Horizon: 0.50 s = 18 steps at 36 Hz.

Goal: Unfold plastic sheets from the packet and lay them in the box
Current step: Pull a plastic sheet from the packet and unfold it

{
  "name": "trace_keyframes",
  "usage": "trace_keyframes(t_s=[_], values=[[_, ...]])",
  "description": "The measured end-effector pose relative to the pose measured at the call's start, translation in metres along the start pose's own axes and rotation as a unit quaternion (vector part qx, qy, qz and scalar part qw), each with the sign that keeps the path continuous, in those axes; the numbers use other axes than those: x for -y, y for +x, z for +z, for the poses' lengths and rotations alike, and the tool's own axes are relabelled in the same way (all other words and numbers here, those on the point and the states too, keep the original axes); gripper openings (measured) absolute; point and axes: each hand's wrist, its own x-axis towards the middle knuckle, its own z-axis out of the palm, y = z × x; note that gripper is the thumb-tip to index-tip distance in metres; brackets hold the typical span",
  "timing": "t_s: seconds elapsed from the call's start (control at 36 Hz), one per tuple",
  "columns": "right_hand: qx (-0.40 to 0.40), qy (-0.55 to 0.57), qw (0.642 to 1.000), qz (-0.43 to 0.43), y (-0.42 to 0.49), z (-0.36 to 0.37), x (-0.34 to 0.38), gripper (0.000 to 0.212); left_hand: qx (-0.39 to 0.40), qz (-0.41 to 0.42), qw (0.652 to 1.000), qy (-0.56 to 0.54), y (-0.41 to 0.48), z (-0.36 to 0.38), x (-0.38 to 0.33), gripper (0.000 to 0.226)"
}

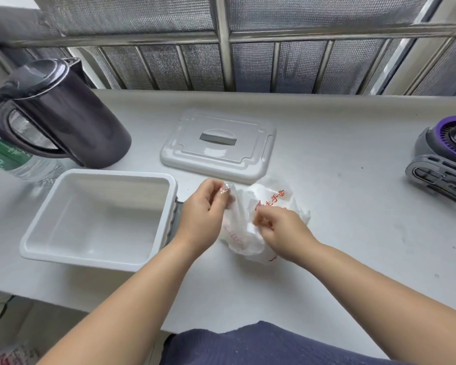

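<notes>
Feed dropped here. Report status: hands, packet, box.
Left hand and right hand both pinching packet. Box open beside it, no sheets inside; lid lies behind. Nothing blocking the box.

Red Chinese print on the white packet (271, 196), ending 手套 (rest creased), green bottle label (0, 154) illegible
</notes>
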Motion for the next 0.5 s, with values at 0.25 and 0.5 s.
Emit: trace_keyframes(t_s=[0.25,0.5], values=[[0.0,-0.1,0.993,0.062,0.011,0.003,0.008,0.031,-0.216,0.001,0.973,-0.08,-0.001,-0.034,-0.009,0.022],[0.029,0.345,0.937,0.041,0.008,-0.004,0.085,0.062,-0.032,-0.078,0.949,-0.305,-0.004,-0.076,-0.016,0.022]])
